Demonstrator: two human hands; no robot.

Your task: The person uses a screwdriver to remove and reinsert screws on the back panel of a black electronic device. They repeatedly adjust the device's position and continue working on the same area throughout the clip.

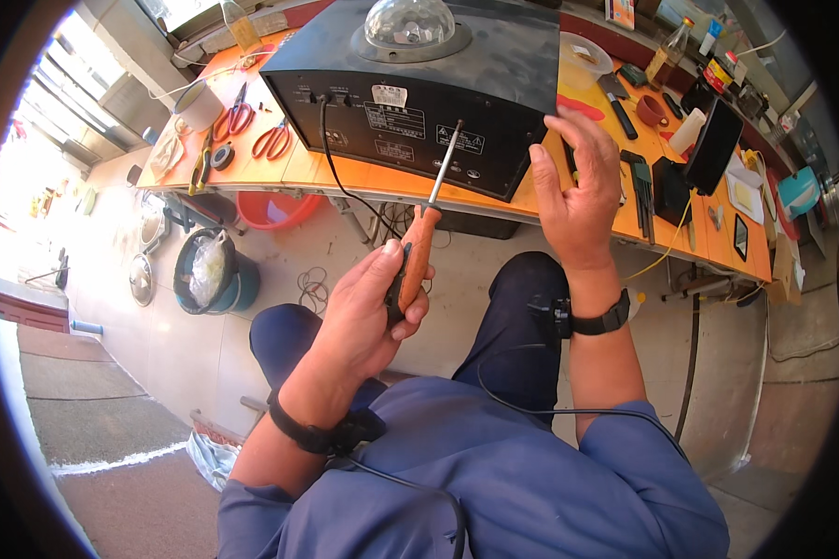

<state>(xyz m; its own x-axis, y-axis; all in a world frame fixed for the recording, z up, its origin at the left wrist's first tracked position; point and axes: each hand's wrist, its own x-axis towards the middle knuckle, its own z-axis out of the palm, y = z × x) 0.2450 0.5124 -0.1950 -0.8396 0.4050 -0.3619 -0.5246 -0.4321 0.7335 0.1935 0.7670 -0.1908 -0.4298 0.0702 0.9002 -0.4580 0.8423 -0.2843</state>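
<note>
My left hand (pixel 362 296) is wrapped round the orange and black handle of a screwdriver (pixel 418 253). Its metal shaft slants up in front of the back panel of a black box-shaped device (pixel 382 130), the tip overlapping the panel near a printed label; whether it touches I cannot tell. A clear faceted dome (pixel 408 26) sits on the device's top, and a black cable (pixel 327 154) hangs from its panel. Beside the device's right corner my right hand (pixel 578 191) is raised with fingers apart, holding nothing; contact with the corner cannot be made out.
The device stands on an orange table (pixel 522 200). Red-handled scissors (pixel 272 140), black tape (pixel 222 156) and pliers (pixel 201 168) lie left. To the right are a knife (pixel 622 116), a red cup (pixel 652 111) and a propped dark screen (pixel 715 142). Below stand a red basin (pixel 275 211) and a bucket (pixel 238 284).
</note>
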